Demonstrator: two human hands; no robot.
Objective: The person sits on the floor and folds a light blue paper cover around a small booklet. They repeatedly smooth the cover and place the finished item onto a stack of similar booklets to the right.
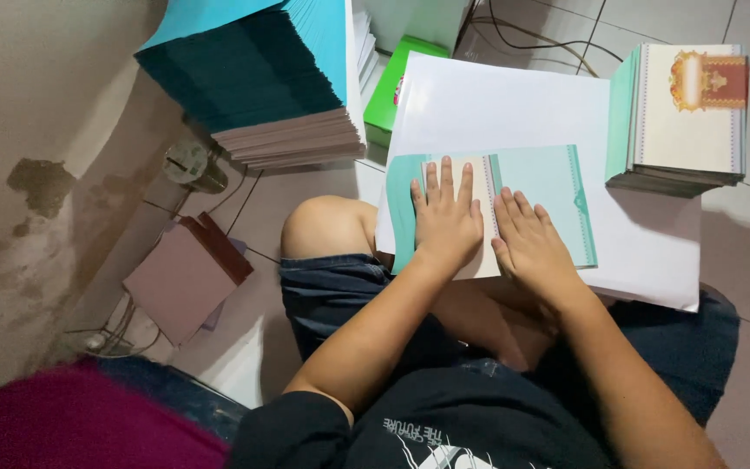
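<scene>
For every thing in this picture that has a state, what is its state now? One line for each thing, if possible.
Left hand: flat, fingers spread, pressing on the card.
Right hand: flat, palm down on the card.
Teal and cream paper card: lying on the white sheet, held down by both hands.
Large white paper sheet: spread flat.
Stack of bordered cream cards: neat pile, untouched.
Tall stack of teal sheets: leaning, untouched.
Green box: partly hidden.

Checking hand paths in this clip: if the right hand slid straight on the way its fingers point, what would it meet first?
The right hand would cross the teal card, then bare white sheet; nothing else shows that way.
</scene>
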